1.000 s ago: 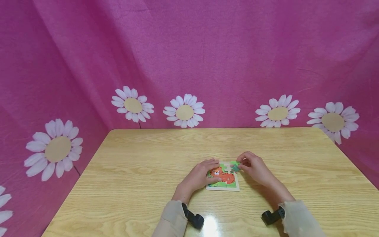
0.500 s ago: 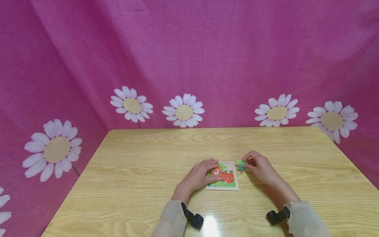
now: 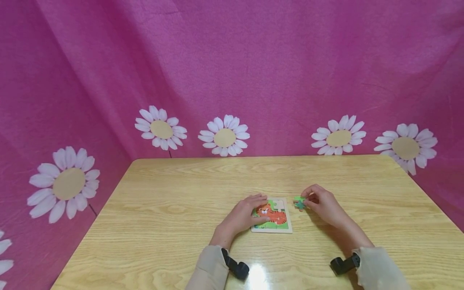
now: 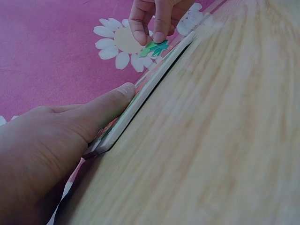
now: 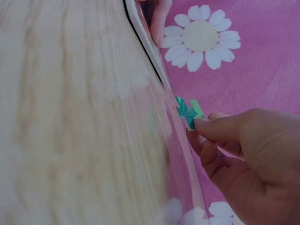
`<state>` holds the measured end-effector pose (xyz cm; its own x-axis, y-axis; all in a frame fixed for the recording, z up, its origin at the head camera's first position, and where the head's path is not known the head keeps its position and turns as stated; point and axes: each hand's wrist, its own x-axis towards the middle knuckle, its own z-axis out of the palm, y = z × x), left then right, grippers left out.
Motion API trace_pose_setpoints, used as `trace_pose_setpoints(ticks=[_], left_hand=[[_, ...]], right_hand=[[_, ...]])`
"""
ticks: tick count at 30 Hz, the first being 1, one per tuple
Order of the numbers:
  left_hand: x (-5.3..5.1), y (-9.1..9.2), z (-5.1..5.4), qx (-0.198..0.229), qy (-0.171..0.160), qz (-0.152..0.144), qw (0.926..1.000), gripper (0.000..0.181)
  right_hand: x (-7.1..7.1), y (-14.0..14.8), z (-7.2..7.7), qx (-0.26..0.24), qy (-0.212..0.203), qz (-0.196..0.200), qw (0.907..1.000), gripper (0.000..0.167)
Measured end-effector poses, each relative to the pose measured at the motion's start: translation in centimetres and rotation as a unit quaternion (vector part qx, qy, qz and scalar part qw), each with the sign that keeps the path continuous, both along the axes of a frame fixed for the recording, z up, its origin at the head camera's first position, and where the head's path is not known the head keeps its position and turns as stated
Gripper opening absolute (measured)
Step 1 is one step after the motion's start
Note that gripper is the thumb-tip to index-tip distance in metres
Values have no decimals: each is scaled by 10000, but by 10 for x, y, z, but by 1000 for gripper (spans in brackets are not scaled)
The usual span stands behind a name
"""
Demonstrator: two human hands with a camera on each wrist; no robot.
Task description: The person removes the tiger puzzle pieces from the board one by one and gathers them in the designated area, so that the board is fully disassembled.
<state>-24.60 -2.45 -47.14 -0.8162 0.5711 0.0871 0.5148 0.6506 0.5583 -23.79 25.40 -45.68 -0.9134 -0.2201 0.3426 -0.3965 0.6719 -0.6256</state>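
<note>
In the head view a small square tiger jigsaw puzzle [image 3: 278,217] in a pale frame lies on the table. Its upper right corner shows a bare gap. My left hand [image 3: 243,214] rests over the puzzle's left side, the thumb lying straight across the picture and the fingers at the top left. Just right of the frame, my right hand [image 3: 322,205] pinches a green puzzle piece [image 3: 299,203] between thumb and fingers. A dark green leaf is printed on the puzzle piece [image 5: 187,112] in the right wrist view, where it is held above the table, apart from the frame.
The wooden table [image 3: 181,193] reaches back to a pink curtain [image 3: 239,72] printed with white daisies. A black camera [image 3: 240,270] is strapped to the left wrist and another camera [image 3: 338,266] to the right one. Light glares off the table's front.
The right hand has lifted the green puzzle piece out over the frame's upper right corner and moved right with it, baring the gap. The left hand has stayed on the puzzle.
</note>
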Motion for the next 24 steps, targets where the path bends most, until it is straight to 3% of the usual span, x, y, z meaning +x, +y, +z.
trace_pose_setpoints(ticks=[5, 13, 24], left_hand=[[-1, 1, -1, 6, -18, -8, 10000, 60], [-1, 0, -1, -18, 21, -24, 10000, 60], [0, -1, 1, -2, -29, -29, 10000, 61]], right_hand=[[0, 1, -3, -117, 146, 95, 9998, 16], [-1, -1, 1, 326, -406, -149, 9985, 12], [-3, 1, 2, 651, -504, -102, 9966, 12]])
